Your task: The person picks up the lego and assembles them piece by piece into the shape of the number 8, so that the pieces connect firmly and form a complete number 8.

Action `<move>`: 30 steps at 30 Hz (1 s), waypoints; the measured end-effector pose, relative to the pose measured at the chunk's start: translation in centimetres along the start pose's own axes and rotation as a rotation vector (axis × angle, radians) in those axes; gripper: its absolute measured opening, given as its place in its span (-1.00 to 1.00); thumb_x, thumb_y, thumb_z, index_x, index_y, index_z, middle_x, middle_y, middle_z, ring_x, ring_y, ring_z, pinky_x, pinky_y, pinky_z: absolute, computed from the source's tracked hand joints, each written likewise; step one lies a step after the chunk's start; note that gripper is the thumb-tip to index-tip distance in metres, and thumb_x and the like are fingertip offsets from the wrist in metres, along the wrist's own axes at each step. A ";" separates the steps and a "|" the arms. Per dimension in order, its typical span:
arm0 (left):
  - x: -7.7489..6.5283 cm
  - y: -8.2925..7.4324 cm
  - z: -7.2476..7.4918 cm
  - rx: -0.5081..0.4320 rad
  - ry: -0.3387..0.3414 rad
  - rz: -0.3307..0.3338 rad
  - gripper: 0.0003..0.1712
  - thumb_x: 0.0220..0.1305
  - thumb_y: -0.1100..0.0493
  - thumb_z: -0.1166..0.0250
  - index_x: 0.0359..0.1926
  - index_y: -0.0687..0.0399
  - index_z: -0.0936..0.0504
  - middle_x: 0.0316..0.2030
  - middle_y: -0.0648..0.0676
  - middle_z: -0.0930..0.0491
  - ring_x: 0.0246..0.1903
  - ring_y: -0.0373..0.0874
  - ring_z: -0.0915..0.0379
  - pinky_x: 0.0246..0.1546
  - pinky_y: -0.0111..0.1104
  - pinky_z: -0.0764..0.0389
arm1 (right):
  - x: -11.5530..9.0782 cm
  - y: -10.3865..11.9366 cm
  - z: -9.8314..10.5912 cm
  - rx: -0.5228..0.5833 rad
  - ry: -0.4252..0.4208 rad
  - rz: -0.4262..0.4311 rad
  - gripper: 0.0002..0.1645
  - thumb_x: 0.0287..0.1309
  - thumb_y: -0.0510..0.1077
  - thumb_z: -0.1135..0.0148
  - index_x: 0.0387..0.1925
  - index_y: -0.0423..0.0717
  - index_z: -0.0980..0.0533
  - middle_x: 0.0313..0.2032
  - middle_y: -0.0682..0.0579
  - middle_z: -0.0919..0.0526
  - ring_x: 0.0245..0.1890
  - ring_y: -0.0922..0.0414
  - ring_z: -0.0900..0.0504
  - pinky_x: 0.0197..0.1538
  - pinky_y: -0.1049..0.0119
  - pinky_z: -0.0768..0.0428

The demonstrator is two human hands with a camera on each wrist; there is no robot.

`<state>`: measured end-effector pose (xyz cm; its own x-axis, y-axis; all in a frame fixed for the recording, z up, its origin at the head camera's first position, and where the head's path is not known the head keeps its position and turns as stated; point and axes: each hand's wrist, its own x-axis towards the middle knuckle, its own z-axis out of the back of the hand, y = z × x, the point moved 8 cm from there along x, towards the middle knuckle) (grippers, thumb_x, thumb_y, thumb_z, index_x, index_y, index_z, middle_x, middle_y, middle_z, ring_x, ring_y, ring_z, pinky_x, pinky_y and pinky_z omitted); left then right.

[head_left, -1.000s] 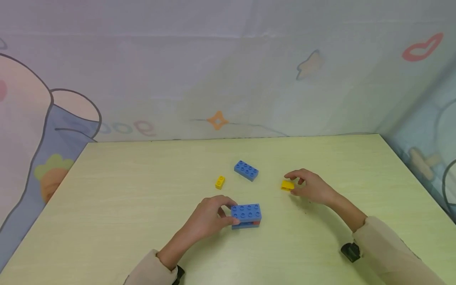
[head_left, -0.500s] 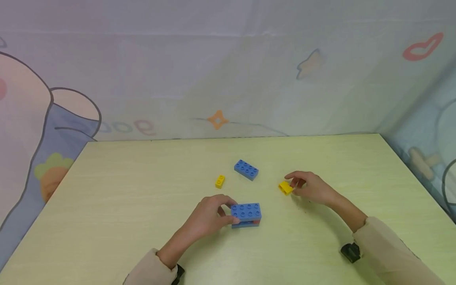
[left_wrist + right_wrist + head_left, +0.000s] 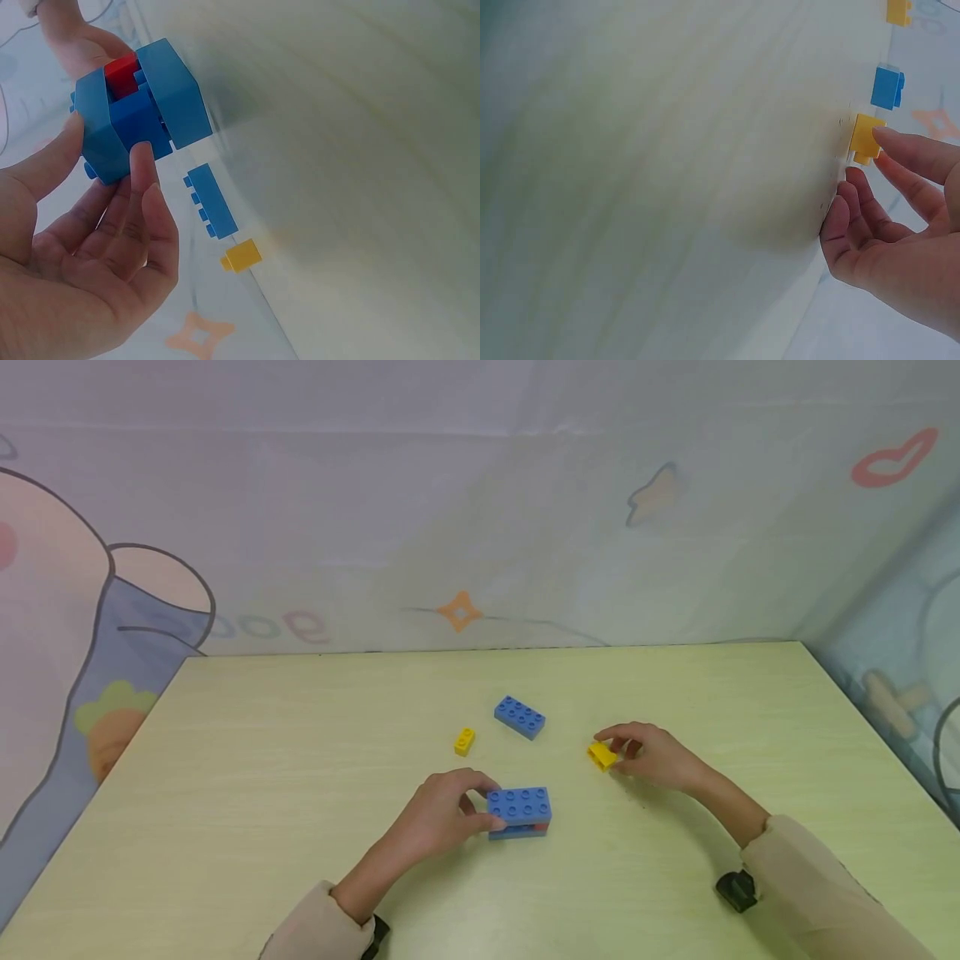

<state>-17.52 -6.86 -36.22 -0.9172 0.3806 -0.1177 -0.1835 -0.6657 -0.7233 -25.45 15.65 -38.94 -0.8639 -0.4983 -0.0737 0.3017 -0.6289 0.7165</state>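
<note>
My left hand (image 3: 438, 817) grips the left end of a stack of toy building bricks (image 3: 525, 807) on the table. In the left wrist view, a dark blue brick (image 3: 133, 118) and a red brick (image 3: 120, 75) sit between the stack's two wider blue bricks. Farther right, my right hand (image 3: 658, 758) pinches a small yellow brick (image 3: 602, 756) with thumb and finger. That brick lies on its side, its hollow underside facing left and its studs toward the hand. Part of it is hidden by the thumb in the right wrist view.
A loose blue brick (image 3: 520, 717) lies behind the stack, studs up. To its left rests a second small yellow brick (image 3: 464, 742). The pale wooden table (image 3: 300, 735) ends at a printed cloth backdrop (image 3: 360, 527).
The yellow brick at my right hand has turned and shifted slightly left and toward me. My left hand and the stack stay where they were.
</note>
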 end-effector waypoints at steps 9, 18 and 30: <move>0.0 0.0 0.0 0.002 0.000 -0.002 -0.61 0.03 0.17 -0.38 -0.08 0.18 -0.58 -0.22 0.01 -0.56 -0.41 -0.22 -0.41 -0.50 -0.43 -0.43 | -0.1 0.3 0.0 -0.025 -0.007 0.029 -0.63 -0.06 -0.39 -0.30 -0.13 -0.34 -0.48 -0.35 -0.04 -0.50 -0.37 0.08 -0.41 -0.29 0.30 -0.44; 0.0 0.0 0.0 -0.003 0.003 0.000 -0.61 0.03 0.17 -0.38 -0.08 0.19 -0.58 -0.20 0.02 -0.57 -0.40 -0.20 -0.41 -0.48 -0.43 -0.43 | -0.2 0.4 -0.1 -0.026 -0.026 0.039 -0.68 -0.08 -0.28 -0.37 -0.23 -0.28 -0.50 -0.33 -0.01 -0.51 -0.38 0.09 -0.40 -0.32 0.35 -0.42; 0.0 0.0 0.0 -0.003 0.001 -0.001 -0.61 0.04 0.17 -0.38 -0.08 0.19 -0.58 -0.20 0.02 -0.57 -0.40 -0.21 -0.41 -0.50 -0.43 -0.43 | -0.6 2.5 -0.4 0.026 -0.013 0.110 -0.68 -0.04 -0.28 -0.34 -0.19 -0.23 -0.49 -0.27 0.01 -0.54 -0.32 0.11 -0.48 -0.32 0.36 -0.51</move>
<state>-17.55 -6.89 -36.22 -0.9165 0.3823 -0.1176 -0.1834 -0.6631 -0.7257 -24.02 14.13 -37.38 -0.8314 -0.5554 0.0158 0.3848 -0.5550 0.7375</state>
